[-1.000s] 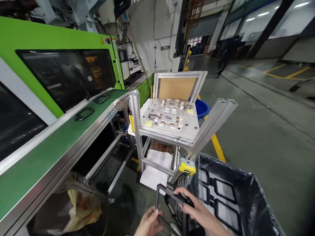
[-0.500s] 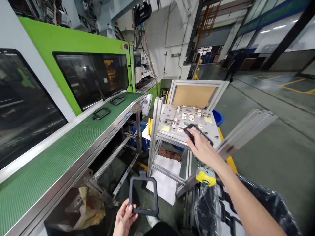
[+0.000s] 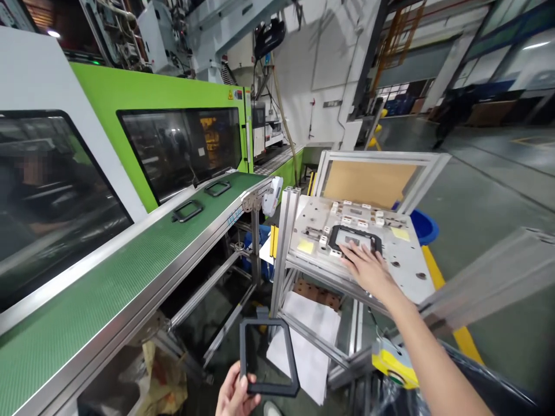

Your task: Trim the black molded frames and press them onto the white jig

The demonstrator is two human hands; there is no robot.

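black frame (image 3: 273, 389) clamped in left hand (image 3: 236, 394); second frame (image 3: 333, 238) on plate (image 3: 410, 268), my right hand (image 3: 370, 273) spread over; two frames (image 3: 191, 217) on belt (image 3: 130, 277).

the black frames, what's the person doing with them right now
The right hand presses or rests on a black frame lying among the white blocks of the metal plate. The left hand holds a second frame by its lower corner, in the air beside the stand. Two more frames lie on the green belt.
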